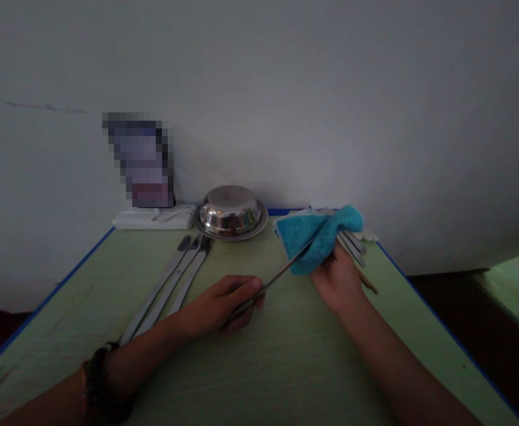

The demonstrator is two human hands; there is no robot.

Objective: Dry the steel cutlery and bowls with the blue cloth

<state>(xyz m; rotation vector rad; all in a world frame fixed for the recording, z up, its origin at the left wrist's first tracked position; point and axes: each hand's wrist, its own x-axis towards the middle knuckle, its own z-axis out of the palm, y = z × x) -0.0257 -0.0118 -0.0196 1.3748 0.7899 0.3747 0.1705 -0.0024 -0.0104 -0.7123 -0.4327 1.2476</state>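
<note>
My left hand (228,305) is closed around the handle of a long metal utensil (281,271), which slants up and to the right over the table. The utensil's far end is hidden in a blue cloth (311,236). My right hand (338,278) grips this cloth from below, folding it around that end. Part of the right hand's fingers is covered by the cloth. To the left lie three long metal utensils (168,281) side by side, partly behind my left forearm.
A shiny metal bowl (230,210) sits upside down at the table's back edge. Left of it, a blurred-out screen (146,165) stands on a white base (155,218). Several metal utensils (352,245) and a brown stick (368,283) lie behind my right hand. A wall (259,106) rises behind the green table (259,378).
</note>
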